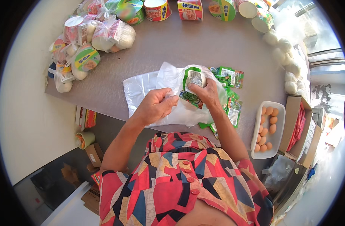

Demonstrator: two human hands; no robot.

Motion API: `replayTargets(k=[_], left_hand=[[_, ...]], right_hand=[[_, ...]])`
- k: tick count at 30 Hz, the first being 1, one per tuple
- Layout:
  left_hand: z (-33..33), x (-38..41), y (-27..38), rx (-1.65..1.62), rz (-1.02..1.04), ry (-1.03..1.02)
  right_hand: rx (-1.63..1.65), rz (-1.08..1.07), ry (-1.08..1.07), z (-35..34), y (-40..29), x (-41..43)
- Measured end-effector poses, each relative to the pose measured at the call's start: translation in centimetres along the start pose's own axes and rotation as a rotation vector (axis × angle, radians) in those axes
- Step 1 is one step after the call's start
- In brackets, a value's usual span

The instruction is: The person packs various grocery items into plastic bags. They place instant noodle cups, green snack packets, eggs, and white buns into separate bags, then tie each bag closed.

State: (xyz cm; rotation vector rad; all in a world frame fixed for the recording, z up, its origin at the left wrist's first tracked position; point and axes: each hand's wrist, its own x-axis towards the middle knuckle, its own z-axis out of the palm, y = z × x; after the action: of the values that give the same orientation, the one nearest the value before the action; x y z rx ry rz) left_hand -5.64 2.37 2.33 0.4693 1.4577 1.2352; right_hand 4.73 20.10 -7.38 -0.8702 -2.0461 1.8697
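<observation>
My left hand (154, 106) pinches the edge of a thin clear plastic bag (168, 75) between thumb and fingers. In my right hand (208, 92) is a green food packet (193, 80), its printed back turned up and my thumb pressed across it. Something pale and rounded shows behind that packet, mostly covered by my fingers. Part of the bag spreads around and under my right hand; whether the packet is inside it I cannot tell. More flat plastic bags (135, 90) lie beneath both hands. Several similar green packets (233, 113) are scattered on the table just right of my right hand.
Tied bags with noodle tubs and pale round items (113, 35) crowd the table's (166, 42) far left. Noodle tubs (190, 10) line the far edge. Wrapped pale round items (291, 69) run down the right, above a white tray (279, 132) of brown eggs and a cardboard box (284, 118).
</observation>
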Motion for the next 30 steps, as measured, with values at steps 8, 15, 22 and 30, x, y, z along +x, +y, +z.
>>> replayTargets(k=[8,15,22,30], left_hand=[[-3.9,0.5,1.7,-0.53,0.322,0.078],[-5.3,4.6,-1.0,-0.46,0.151,0.011],[-9.2,6.1,-4.6,-0.524,0.104,0.048],[-11.6,5.3,-5.9,-0.699,0.165,0.118]], right_hand=[[-1.187,-0.296,-0.298,-0.2,-2.3,2.4],[-0.619,-0.547,-0.305,3.3,-13.0,16.3],[-1.379,-1.16,-0.047,20.2,-8.4,37.1],[-1.602,-1.335,-0.13,21.9,-9.1,40.0]])
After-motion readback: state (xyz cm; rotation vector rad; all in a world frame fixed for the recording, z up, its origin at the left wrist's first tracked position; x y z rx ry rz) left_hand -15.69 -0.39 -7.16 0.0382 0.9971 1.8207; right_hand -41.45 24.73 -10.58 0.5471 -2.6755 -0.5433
